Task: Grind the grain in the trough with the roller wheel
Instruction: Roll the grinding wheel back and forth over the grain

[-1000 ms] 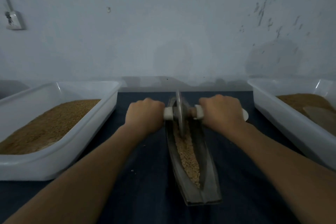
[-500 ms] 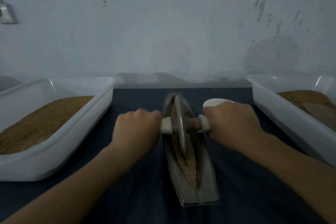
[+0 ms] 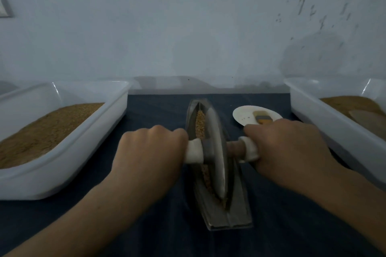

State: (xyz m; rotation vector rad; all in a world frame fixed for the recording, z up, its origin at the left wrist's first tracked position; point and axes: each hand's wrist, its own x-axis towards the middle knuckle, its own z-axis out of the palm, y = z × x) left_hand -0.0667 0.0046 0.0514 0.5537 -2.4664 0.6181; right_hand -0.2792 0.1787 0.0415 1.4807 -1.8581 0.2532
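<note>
Gripping roller wheel [image 3: 218,152] handles, left hand [image 3: 150,150] & right hand [image 3: 290,148] curl tight over trough [image 3: 229,218], trays [image 3: 87,152] flanking.

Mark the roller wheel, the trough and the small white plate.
roller wheel [image 3: 217,152], head view, on the disc's face.
trough [image 3: 238,210], head view, on its near right wall.
small white plate [image 3: 243,115], head view, on its bare left part.

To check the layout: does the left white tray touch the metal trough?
Apart. The head view shows a broad strip of dark cloth between the left tray and the trough.
</note>
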